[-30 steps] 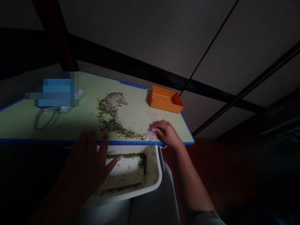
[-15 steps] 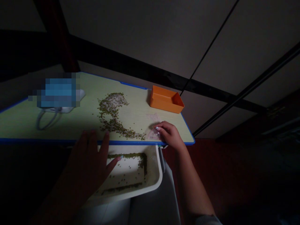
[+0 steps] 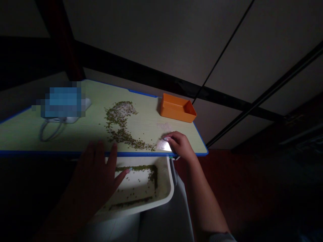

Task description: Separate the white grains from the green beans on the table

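Small green beans, which look like mung beans, lie scattered in a curved band on the pale yellow-green tabletop. Whitish bits seem to be among them. At the right end of the band, my right hand pinches a thin, clear piece of plastic that shines brightly and lies close to the table surface. My left hand is spread, its fingertips at the front edge of the table and its thumb over a white tub. More green beans line the tub's inner edges; the hand hides its left part.
Toward the back right of the table stands an orange open box. On the left sits a white device with a looped cable, partly blurred out. Cabinet panels rise right behind the table.
My right hand has shifted very slightly left, and the plastic piece now catches a bright glare. The left hand keeps its place. The view has moved a little.
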The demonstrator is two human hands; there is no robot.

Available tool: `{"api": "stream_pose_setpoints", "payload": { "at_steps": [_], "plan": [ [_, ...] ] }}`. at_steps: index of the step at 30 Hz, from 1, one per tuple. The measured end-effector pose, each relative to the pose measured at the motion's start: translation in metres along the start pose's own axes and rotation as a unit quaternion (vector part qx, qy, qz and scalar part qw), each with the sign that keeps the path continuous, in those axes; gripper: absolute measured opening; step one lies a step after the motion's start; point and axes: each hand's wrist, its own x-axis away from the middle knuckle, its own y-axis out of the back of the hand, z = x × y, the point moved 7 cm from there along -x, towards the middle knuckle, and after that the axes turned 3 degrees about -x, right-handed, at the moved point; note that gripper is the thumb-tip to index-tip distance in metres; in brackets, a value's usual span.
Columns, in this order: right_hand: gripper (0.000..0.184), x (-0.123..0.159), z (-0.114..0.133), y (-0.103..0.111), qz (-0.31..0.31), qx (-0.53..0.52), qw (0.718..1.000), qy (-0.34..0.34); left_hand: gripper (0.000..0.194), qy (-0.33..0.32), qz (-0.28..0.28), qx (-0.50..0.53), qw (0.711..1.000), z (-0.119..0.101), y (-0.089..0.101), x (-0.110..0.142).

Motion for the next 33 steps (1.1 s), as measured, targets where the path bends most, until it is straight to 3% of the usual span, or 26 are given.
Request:
{"api": "stream_pose_setpoints", "payload": {
  "at_steps": [6, 15, 24, 33],
  "plan": [
    [0.01, 0.0, -0.004, 0.0, -0.008, 0.017, 1.0, -0.024, 0.075, 0.007, -0.009, 0.026, 1.0, 0.001, 0.001, 0.0],
    [0.014, 0.003, -0.002, 0.001, -0.015, -0.015, 0.999, -0.026, 0.079, -0.006, 0.004, -0.022, 1.0, -0.002, 0.001, 0.0],
    [0.009, 0.002, 0.008, 0.001, -0.04, 0.102, 0.994, -0.012, 0.076, -0.008, 0.006, -0.014, 1.0, -0.002, 0.005, -0.003],
    [0.01, 0.004, 0.006, 0.005, -0.067, 0.117, 0.991, -0.025, 0.08, -0.015, 0.005, -0.01, 1.0, -0.002, 0.001, -0.001]
  ]
}}
